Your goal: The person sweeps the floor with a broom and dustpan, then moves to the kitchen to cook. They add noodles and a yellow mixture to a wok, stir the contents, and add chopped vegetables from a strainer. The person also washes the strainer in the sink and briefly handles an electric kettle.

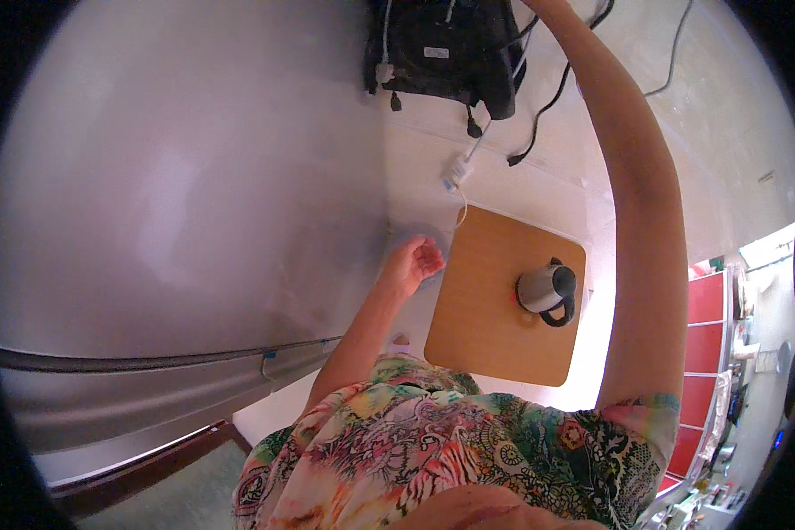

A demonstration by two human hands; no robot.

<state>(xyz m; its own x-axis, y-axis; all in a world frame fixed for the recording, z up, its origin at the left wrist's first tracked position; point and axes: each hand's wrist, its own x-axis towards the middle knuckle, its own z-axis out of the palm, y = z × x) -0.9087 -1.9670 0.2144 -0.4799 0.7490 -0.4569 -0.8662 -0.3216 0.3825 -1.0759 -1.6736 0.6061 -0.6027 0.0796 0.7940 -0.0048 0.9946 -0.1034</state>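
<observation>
My left hand [419, 264] hangs beside the left edge of a wooden-topped table [477, 311], fingers loosely curled and apart, with nothing seen in it. A round bluish translucent thing [419, 232] lies below that hand, partly covered by it. On the table stands a steel electric kettle [538, 289] with a black lid and handle. My right arm reaches up along the right side, and its hand is out of view past the top edge. Near that arm's far end, a black appliance or stand [444, 59] with hanging cables is at the wall.
A large grey smooth panel [172, 199] fills the left side. A white plug adapter [460, 173] and a black cable with a plug [536, 126] hang by the wall. Red cabinets [705, 358] and a cluttered counter [722, 457] are at the far right.
</observation>
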